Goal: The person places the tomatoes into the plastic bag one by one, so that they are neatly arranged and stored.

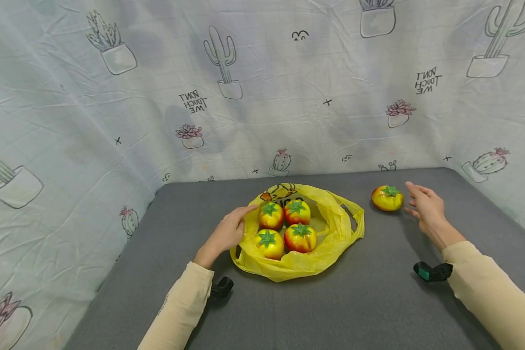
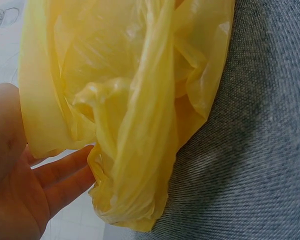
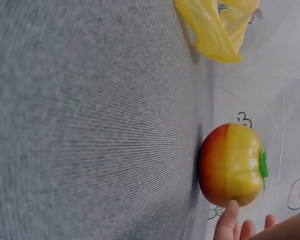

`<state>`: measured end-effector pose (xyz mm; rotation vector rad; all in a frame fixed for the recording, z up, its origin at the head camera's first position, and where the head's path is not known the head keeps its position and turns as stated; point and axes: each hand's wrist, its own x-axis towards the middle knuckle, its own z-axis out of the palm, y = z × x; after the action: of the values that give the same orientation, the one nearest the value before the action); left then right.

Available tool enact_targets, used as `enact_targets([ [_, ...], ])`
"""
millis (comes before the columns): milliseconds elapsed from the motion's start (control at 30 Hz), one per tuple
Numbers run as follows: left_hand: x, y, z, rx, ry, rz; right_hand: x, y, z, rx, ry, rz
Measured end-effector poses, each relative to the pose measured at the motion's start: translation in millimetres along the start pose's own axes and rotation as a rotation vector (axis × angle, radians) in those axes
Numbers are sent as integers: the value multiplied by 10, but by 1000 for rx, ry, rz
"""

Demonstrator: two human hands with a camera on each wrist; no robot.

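A yellow plastic bag lies spread open on the table, with several glossy yellow-and-red toy tomatoes inside. My left hand is at the bag's left rim, the index finger stretched over it. In the left wrist view the bag's plastic hides the fingertips and passes between thumb and fingers. One more toy tomato, topped by green leaves, sits on the table right of the bag. Beside its right side is my right hand, fingers loosely spread. In the right wrist view a fingertip overlaps the tomato's edge.
A dark grey cloth covers the table. Behind it and along both sides hangs a pale curtain printed with cacti. The bag's handle loop points toward the lone tomato. Dark bands sit at both wrists.
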<state>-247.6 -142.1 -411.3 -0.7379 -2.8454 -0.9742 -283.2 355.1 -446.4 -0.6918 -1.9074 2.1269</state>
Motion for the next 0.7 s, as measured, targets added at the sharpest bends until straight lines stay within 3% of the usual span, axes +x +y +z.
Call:
enact_targets([
  [133, -4, -5, -5, -4, -2, -5, -309, -217, 126, -109, -49, 62],
  [233, -4, -10, -5, -7, -2, -4, -438, -304, 195, -177, -74, 81],
  [700, -4, -8, -7, -6, -3, -6, -382, -323, 258, -189, -212, 137],
])
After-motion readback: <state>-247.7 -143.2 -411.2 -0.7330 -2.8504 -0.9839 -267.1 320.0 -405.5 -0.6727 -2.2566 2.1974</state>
